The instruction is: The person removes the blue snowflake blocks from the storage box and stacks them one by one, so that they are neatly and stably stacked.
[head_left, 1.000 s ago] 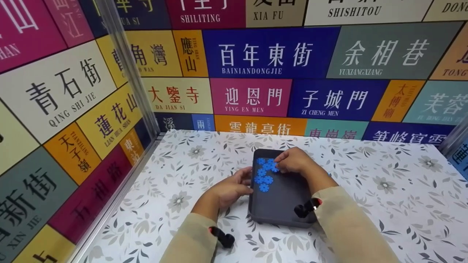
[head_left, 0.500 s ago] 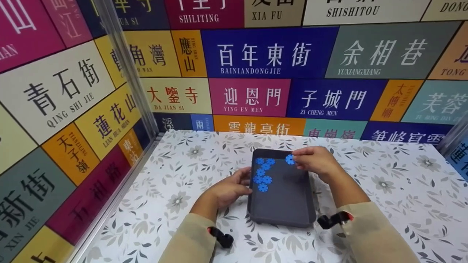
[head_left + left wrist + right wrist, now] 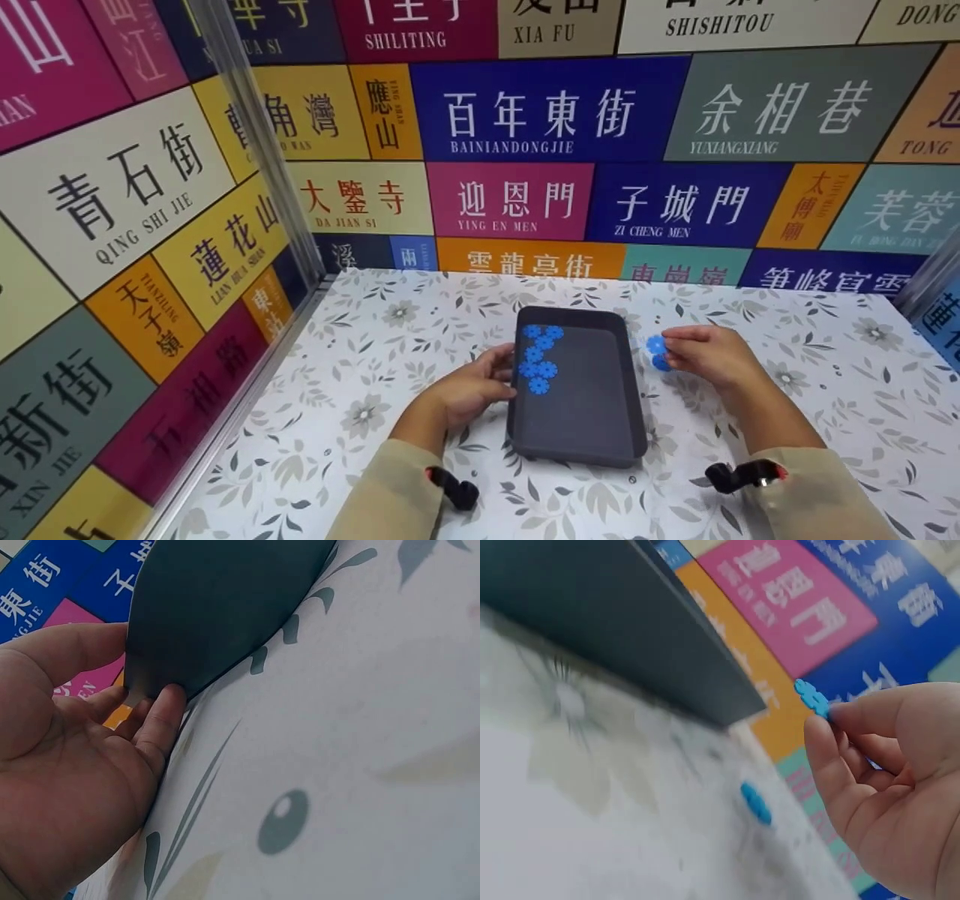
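Note:
A dark grey tray (image 3: 581,416) stands on the table, with several blue snowflake-shaped plastic discs (image 3: 533,353) in its far left part. My left hand (image 3: 469,390) holds the tray's left side; in the left wrist view the thumb and fingertips (image 3: 171,699) meet its wall. To the right of the tray, my right hand (image 3: 709,356) pinches one blue snowflake disc (image 3: 811,697) between thumb and forefinger. Just below it, a second blue snowflake disc (image 3: 756,802) is on the tablecloth, apart from the fingers in the right wrist view.
A white tablecloth (image 3: 420,330) with grey leaves and flowers covers the table. Behind it and at the left rise walls (image 3: 551,109) of coloured panels with printed characters. A metal corner post (image 3: 277,157) joins the walls.
My right hand has moved right, carrying a blue snowflake disc out of the tray to beside its right wall. The left hand and tray stay put.

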Tool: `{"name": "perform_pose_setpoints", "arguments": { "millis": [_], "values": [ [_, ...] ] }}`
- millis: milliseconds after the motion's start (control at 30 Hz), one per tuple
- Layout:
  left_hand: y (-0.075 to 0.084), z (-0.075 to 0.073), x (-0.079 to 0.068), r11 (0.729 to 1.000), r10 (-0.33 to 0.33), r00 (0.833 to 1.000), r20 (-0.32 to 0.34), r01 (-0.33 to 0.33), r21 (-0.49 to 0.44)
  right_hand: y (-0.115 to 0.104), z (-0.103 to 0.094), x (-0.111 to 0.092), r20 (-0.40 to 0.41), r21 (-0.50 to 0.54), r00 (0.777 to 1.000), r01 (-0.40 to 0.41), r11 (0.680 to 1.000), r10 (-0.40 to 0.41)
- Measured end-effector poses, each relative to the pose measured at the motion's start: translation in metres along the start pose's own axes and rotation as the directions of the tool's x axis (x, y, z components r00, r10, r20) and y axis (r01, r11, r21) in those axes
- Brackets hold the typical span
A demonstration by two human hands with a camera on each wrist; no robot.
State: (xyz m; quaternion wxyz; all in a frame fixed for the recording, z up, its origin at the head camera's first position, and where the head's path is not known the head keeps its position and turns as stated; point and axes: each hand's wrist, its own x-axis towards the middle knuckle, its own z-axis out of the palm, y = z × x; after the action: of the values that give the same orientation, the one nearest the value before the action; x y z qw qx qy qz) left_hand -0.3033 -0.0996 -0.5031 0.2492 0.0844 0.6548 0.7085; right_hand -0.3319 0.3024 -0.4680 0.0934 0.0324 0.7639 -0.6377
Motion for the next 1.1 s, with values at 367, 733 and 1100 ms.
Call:
{"name": "perform_pose_setpoints", "arguments": {
  "millis": [367,733,1100],
  "values": [
    [0.001,-0.001,-0.001,1.0,-0.023,1.0,-0.017,0.023,0.0,0.024,-0.015,0.007,-0.041,-0.009,0.997,-0.058,0.998,0.058],
    [0.0,-0.002,-0.001,1.0,0.007,1.0,0.009,-0.007,-0.002,0.032,-0.013,0.013,-0.094,-0.073,0.994,-0.057,0.996,0.05],
    [-0.002,-0.001,0.002,0.999,0.032,0.999,0.022,-0.032,-0.011,0.034,-0.01,0.013,-0.134,-0.039,0.987,-0.093,0.995,0.087]
  ]
}}
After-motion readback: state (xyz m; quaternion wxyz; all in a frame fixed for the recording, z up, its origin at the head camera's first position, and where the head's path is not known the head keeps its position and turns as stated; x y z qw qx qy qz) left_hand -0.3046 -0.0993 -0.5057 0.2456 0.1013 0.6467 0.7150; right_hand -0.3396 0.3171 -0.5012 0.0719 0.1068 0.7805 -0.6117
